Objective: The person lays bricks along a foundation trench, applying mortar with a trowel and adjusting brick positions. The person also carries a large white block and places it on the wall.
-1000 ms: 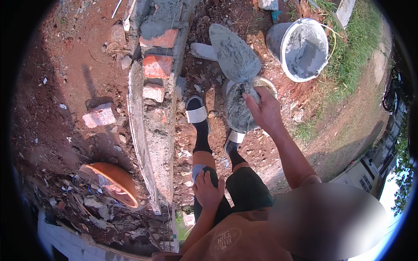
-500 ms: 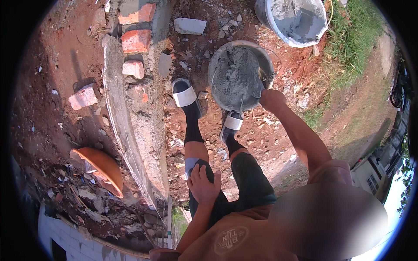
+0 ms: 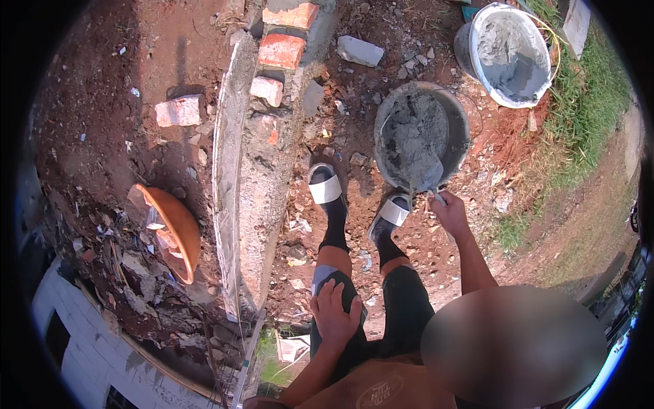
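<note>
My right hand (image 3: 449, 213) grips the handle of a trowel (image 3: 421, 178) whose blade lies in a round grey pan (image 3: 460, 129) full of wet grey mortar, on the red earth just ahead of my right foot. On my left thigh rests my left hand (image 3: 335, 312), fingers spread and holding nothing. Both feet wear white slides over dark socks (image 3: 325, 185). A low mortared wall (image 3: 253, 198) topped with red bricks (image 3: 281, 49) runs along my left side.
A white bucket (image 3: 541, 85) holding mortar stands at the upper right beside grass. A loose brick (image 3: 178, 110) and a broken orange basin (image 3: 170, 230) lie left of the wall among rubble. A grey stone (image 3: 360, 50) lies ahead.
The view has shifted, so the pan and bucket now sit further right. My right hand has drawn back from the pan's rim to its near edge. The left hand stays on the thigh.
</note>
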### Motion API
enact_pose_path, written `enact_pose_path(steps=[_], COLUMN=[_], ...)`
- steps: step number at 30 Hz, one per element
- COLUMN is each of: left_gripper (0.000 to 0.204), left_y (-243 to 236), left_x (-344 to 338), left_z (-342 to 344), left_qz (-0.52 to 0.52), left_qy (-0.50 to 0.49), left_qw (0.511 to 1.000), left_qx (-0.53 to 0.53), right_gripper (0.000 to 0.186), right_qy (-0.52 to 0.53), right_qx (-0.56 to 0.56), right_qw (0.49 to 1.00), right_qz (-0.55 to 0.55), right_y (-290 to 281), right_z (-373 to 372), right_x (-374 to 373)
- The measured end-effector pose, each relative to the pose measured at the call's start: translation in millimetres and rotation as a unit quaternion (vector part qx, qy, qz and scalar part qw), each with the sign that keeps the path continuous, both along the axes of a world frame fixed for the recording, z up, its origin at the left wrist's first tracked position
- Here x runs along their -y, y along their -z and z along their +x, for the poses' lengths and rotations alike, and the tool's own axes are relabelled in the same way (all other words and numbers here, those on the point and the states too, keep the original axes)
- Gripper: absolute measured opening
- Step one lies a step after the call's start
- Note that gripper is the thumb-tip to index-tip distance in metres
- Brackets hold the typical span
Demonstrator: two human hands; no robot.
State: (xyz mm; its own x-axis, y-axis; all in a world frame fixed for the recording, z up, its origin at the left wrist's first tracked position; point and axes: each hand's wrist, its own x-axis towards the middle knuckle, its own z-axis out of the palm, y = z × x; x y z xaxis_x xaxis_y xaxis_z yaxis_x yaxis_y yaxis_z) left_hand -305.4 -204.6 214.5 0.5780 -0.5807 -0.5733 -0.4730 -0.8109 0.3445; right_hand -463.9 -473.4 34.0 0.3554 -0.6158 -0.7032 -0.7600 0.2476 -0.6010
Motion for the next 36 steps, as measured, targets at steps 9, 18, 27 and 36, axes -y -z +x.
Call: enact_pose_path(steps=[9,18,27,36], left_gripper=[0.052,0.049,0.046,0.041], left_y=[53,59,59,59], left_x=[-69,-70,-78,-80], left_z=[13,50,64,66], left_qz=[0.13,0.099,0.073,0.063], left_qy=[-0.021,-0.009,-0.059,-0.063], left_qw=[0.991,0.995,0.995,0.996], left_qx=[-0.02,-0.03,-0.032,-0.021], right_gripper=[0.019,0.026,0.043,0.05], right_qy=[0.111,0.136,-0.355,-0.119], right_qx=[0.086,0.222,-0.158,-0.066], right_qw=[0.977,0.928,0.868,0.99], right_qz=[0.159,0.269,-0.308,-0.045], right_y=[-75,-7,-3,-15], right_z=[165,388,371,412], right_x=[-5,21,87,119])
